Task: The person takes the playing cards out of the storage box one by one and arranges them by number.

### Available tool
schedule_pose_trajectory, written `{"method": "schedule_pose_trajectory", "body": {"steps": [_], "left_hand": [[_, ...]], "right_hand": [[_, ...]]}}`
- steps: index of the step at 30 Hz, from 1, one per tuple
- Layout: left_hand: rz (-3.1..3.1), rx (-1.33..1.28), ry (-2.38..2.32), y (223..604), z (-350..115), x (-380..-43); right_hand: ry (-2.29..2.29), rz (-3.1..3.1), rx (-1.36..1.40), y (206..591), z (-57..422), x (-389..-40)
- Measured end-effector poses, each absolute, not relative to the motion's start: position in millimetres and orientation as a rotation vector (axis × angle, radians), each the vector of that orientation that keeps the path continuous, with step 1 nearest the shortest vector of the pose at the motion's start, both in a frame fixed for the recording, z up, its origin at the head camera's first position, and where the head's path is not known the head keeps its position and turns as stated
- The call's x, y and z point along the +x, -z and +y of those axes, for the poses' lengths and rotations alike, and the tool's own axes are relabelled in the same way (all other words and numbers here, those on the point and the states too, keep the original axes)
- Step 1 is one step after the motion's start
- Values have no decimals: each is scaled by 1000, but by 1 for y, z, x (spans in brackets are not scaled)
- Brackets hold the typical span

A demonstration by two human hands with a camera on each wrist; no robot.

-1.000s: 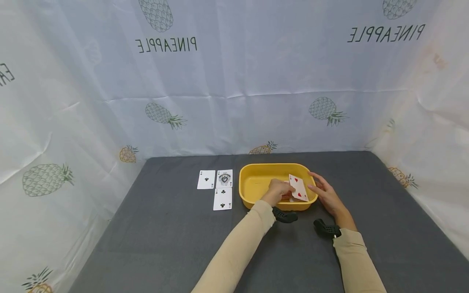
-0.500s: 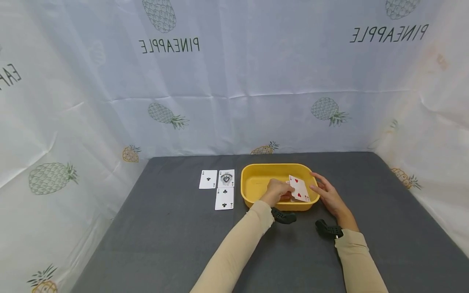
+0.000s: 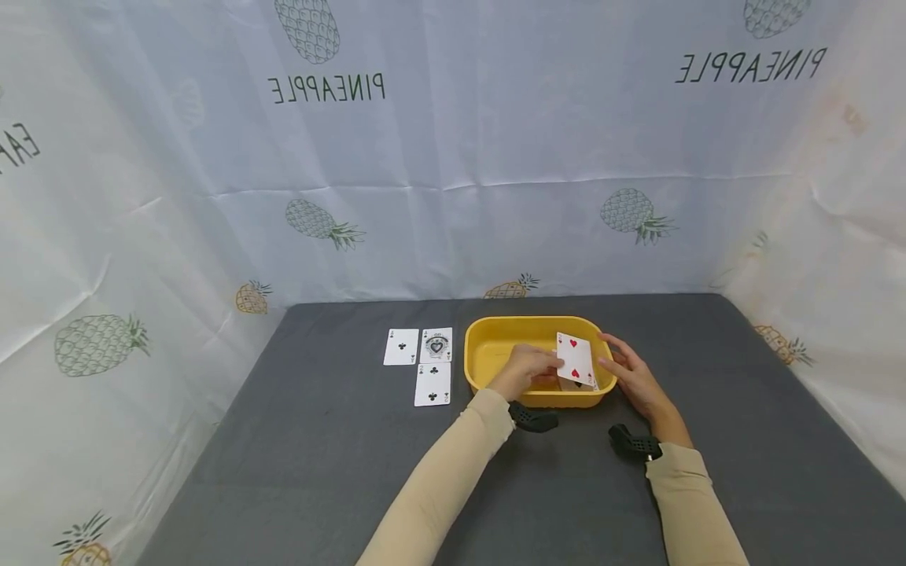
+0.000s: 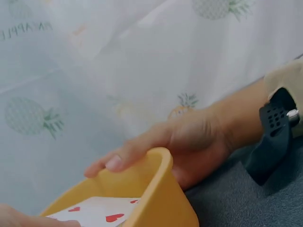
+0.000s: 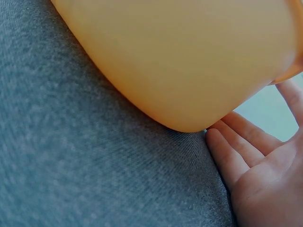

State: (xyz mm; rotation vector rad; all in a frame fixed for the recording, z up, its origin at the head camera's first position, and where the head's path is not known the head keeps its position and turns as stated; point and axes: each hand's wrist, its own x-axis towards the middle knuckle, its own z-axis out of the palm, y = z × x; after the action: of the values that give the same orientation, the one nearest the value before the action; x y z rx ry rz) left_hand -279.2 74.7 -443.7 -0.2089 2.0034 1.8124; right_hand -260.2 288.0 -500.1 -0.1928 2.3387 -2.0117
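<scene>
My left hand [image 3: 525, 369] pinches a two of hearts playing card [image 3: 576, 359] by its left edge, over the right part of a yellow plastic tray [image 3: 488, 321]. Beneath that card lie more cards [image 3: 570, 386], mostly covered. In the left wrist view, the held card [image 4: 97, 208] shows red hearts, and only fingertips of the left hand enter at the lower left. My right hand [image 3: 640, 385] rests against the tray's right end, its thumb at the rim. Seen from the right wrist, its fairly straight fingers [image 5: 234, 142] touch the tray's outer wall [image 5: 189, 61].
Left of the tray, three cards lie face up: an ace of clubs [image 3: 401, 347], an ornate ace [image 3: 436, 344] and a two of clubs [image 3: 432, 384] below it. Dark grey cloth [image 3: 318, 448] covers the table. White pineapple-print curtains [image 3: 453, 236] stand behind and at both sides.
The left hand has drawn back slightly left and lifted the two of hearts off the cards under it, turning it a little. The right hand stays at the tray.
</scene>
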Motion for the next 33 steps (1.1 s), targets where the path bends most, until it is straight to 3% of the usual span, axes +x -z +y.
{"method": "schedule_pose_trajectory", "body": {"steps": [16, 33], "left_hand": [[1965, -3, -1808, 417, 35, -273], [2027, 5, -1848, 413, -9, -273]], "right_hand": [[1998, 2326, -111, 497, 285, -259], [1999, 2349, -170, 500, 288, -259]]}}
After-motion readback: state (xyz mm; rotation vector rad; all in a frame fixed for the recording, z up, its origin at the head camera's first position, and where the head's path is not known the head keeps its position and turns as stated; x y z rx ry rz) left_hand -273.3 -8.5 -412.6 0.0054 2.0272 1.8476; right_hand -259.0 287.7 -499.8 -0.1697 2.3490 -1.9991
